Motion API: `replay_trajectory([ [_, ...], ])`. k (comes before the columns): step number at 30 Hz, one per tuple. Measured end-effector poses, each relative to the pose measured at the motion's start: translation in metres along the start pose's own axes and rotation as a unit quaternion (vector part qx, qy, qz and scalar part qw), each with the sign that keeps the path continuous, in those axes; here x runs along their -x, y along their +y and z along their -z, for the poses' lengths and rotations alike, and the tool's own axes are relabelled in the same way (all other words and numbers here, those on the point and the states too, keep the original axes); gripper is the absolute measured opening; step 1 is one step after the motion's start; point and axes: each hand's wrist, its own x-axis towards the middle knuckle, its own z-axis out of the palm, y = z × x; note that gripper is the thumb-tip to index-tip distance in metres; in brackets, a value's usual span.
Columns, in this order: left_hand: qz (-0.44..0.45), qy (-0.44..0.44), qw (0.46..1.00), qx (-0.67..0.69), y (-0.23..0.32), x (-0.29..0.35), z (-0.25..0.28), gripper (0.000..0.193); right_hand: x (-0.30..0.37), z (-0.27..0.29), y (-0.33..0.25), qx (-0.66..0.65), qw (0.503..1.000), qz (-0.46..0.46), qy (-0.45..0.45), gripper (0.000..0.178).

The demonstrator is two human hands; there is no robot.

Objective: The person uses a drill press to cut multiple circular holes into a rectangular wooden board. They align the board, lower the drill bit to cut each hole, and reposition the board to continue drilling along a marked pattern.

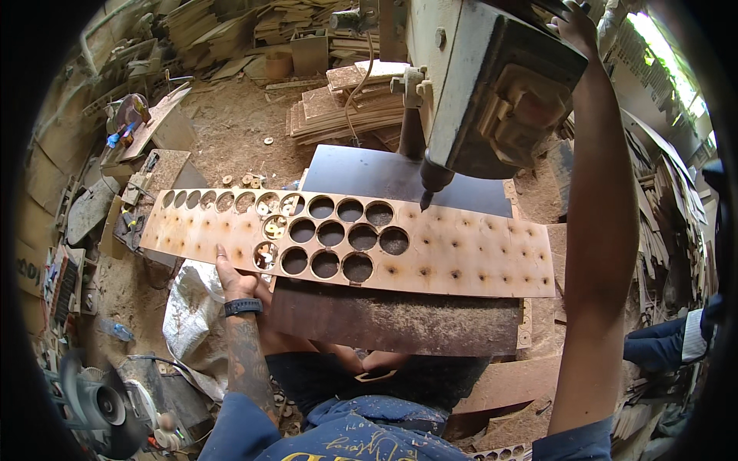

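Observation:
A long plywood board (473,244) lies across the dark work table (392,315), its left end sticking out past it. Round holes fill its middle and run along its far left edge; small scorched drill marks dot the rest. My left hand (237,282) grips the board's near edge left of the middle, thumb on top and fingers underneath. Above the board stands a drill press (492,92). The pointed bit (425,201) under its chuck is by the far edge, right of the holes; contact is unclear. Raised at upper right, my right hand (576,29) is closed around the press's handle.
Stacked wooden sheets (330,115) stand behind the table. Several small wooden discs (250,181) lie beyond the board. At left are a crumpled silver sheet (191,307), a plastic bottle (115,329) and a fan (104,403). Offcuts (653,223) lean along the right.

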Motion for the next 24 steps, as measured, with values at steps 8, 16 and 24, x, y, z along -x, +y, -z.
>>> replay_trajectory([
  [8, -0.002, 0.037, 0.998, -0.055, -0.024, 0.008, -0.008, 0.051, 0.085, -0.040, -0.040, 0.085, 0.980, 0.069, 0.168, 0.018],
  [16, -0.016, -0.012, 0.991, -0.131, -0.025, 0.008, -0.001, 0.033, 0.145, -0.044, -0.040, -0.017, 0.967, 0.171, 0.190, 0.022],
  [24, 0.050, -0.077, 0.976, -0.198, -0.017, 0.040, -0.006, 0.023, 0.227, -0.016, -0.017, -0.192, 0.951, 0.187, 0.156, 0.043],
])
